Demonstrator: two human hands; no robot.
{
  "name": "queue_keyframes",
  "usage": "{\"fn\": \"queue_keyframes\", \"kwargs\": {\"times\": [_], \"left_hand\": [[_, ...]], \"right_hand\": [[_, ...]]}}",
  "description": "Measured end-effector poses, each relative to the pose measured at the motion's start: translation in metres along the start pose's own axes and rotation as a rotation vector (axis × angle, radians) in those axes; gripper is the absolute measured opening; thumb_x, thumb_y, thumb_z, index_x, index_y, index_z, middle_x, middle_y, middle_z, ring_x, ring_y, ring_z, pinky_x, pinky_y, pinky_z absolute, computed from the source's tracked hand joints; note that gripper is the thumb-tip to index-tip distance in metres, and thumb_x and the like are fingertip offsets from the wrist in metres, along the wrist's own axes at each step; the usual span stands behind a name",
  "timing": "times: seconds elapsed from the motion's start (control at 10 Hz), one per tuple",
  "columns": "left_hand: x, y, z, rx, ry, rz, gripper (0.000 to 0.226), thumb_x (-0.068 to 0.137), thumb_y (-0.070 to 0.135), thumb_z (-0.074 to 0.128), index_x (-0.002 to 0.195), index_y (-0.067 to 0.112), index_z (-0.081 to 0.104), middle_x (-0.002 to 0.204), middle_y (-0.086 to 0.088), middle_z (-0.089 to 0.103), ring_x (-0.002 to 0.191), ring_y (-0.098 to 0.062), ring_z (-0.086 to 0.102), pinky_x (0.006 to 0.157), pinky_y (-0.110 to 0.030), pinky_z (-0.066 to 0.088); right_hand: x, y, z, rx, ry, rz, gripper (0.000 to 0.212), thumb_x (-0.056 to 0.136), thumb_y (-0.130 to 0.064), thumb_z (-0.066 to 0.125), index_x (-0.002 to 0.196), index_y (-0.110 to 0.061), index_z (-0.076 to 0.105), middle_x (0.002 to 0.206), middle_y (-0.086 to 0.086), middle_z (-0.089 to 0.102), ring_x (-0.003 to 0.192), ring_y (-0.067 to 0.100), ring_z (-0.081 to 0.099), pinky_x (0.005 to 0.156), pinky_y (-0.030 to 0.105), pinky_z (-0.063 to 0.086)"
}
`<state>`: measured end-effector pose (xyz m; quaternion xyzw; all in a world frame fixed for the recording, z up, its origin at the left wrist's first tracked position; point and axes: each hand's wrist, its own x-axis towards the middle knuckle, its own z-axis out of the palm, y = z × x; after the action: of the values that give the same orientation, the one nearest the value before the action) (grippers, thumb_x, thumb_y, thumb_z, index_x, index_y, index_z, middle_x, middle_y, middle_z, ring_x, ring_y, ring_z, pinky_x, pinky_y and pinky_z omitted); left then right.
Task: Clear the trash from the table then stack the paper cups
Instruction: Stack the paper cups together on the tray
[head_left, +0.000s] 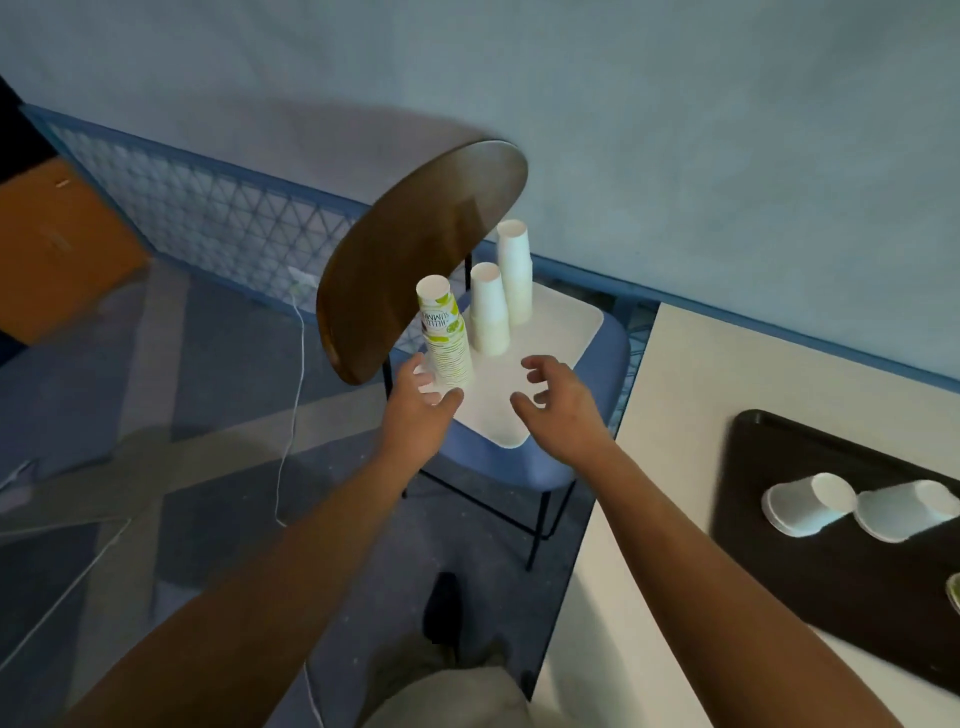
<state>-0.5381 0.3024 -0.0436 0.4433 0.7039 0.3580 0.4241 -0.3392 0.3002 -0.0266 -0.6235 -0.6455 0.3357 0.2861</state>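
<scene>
Three upside-down stacks of paper cups stand on a white tray (566, 332) on a blue chair seat (597, 374). A green-printed stack (447, 338) is nearest the chair back, with a plain white stack (489, 312) beside it and a taller white stack (515, 273) behind. My left hand (421, 410) reaches to the base of the green-printed stack, fingers spread around it, touching or nearly so. My right hand (558, 400) hovers over the tray with loosely curled fingers and holds nothing. Two white cups (808, 501) (906, 509) lie on their sides on a black tray (779, 571) on the table.
The chair's brown curved back (415, 260) rises left of the stacks. A cream table (675, 415) fills the right side. A white cable (291, 415) trails over the blue carpet. A mesh panel (208, 208) runs along the wall. A green-rimmed item (953, 597) peeks in at the right edge.
</scene>
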Motion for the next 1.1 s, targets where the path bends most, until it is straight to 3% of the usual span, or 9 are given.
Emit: {"fn": "queue_keyframes", "kwargs": {"times": [0.2,0.4,0.5,0.6,0.7,0.8,0.9,1.0,1.1], "left_hand": [[0.086,-0.009,-0.005,0.076,-0.01,-0.018,0.1,0.085,0.034,0.083,0.162,0.023,0.02,0.162,-0.007,0.04,0.144,-0.029,0.046,0.115,-0.049,0.044],[0.156,-0.038,-0.003,0.034,-0.044,-0.048,0.135,0.048,0.074,0.083,0.159,0.038,0.016,0.167,-0.001,0.033,0.152,-0.023,0.035,0.12,-0.052,0.037],[0.17,-0.037,-0.002,0.099,-0.095,-0.016,0.105,0.07,0.052,0.088,0.156,0.036,0.03,0.161,0.0,0.043,0.149,-0.025,0.041,0.118,-0.054,0.039],[0.166,-0.026,0.002,0.092,-0.125,0.042,0.072,0.087,0.018,0.08,0.149,0.026,0.046,0.146,-0.001,0.059,0.136,-0.024,0.054,0.113,-0.049,0.046],[0.16,-0.029,0.006,0.104,-0.115,0.066,0.068,0.09,0.002,0.073,0.149,0.022,0.046,0.137,-0.001,0.064,0.125,-0.022,0.062,0.103,-0.036,0.052],[0.158,-0.028,0.012,0.078,-0.148,0.061,0.066,0.091,0.005,0.073,0.149,0.022,0.045,0.138,0.0,0.061,0.128,-0.02,0.057,0.108,-0.035,0.049],[0.157,-0.03,0.021,0.173,-0.202,0.106,0.049,0.099,0.005,0.064,0.145,0.013,0.047,0.129,0.003,0.057,0.125,-0.016,0.052,0.087,-0.006,0.049],[0.155,-0.036,0.024,0.16,-0.255,0.101,0.06,0.094,-0.003,0.068,0.148,0.011,0.046,0.129,0.001,0.059,0.12,-0.018,0.058,0.083,-0.013,0.052],[0.161,-0.05,0.032,0.175,-0.291,0.037,0.065,0.088,-0.006,0.073,0.146,0.011,0.05,0.136,-0.007,0.064,0.118,-0.021,0.063,0.099,-0.034,0.053]], "right_hand": [[0.077,-0.03,0.042,0.012,0.011,0.06,0.056,0.095,-0.028,0.067,0.145,-0.019,0.045,0.133,0.007,0.057,0.114,0.023,0.061,0.094,0.034,0.05],[0.124,-0.052,0.077,0.004,0.009,0.034,0.063,0.095,-0.029,0.069,0.148,-0.015,0.04,0.143,0.01,0.052,0.125,0.027,0.056,0.103,0.037,0.049],[0.137,-0.062,0.089,0.009,0.02,0.01,0.063,0.094,-0.031,0.07,0.147,-0.013,0.041,0.142,0.009,0.054,0.125,0.024,0.053,0.096,0.027,0.042],[0.147,-0.065,0.101,0.021,0.055,0.004,0.062,0.09,-0.034,0.074,0.141,-0.016,0.044,0.134,0.008,0.058,0.118,0.023,0.057,0.095,0.033,0.049],[0.151,-0.061,0.108,0.02,0.059,0.029,0.061,0.089,-0.035,0.075,0.139,-0.019,0.044,0.132,0.005,0.06,0.117,0.023,0.058,0.097,0.037,0.051],[0.151,-0.055,0.11,0.017,0.094,0.06,0.061,0.088,-0.036,0.076,0.139,-0.021,0.045,0.133,0.004,0.061,0.119,0.022,0.058,0.096,0.031,0.048],[0.148,-0.045,0.108,0.014,0.118,0.096,0.061,0.086,-0.037,0.078,0.137,-0.021,0.047,0.132,0.004,0.062,0.117,0.021,0.059,0.096,0.035,0.052],[0.143,-0.037,0.104,0.025,0.125,0.107,0.063,0.086,-0.039,0.077,0.138,-0.023,0.046,0.131,0.003,0.061,0.115,0.02,0.06,0.093,0.033,0.051],[0.138,-0.032,0.102,0.034,0.122,0.124,0.066,0.086,-0.042,0.077,0.14,-0.025,0.044,0.134,-0.001,0.06,0.118,0.018,0.058,0.095,0.03,0.05]]}}
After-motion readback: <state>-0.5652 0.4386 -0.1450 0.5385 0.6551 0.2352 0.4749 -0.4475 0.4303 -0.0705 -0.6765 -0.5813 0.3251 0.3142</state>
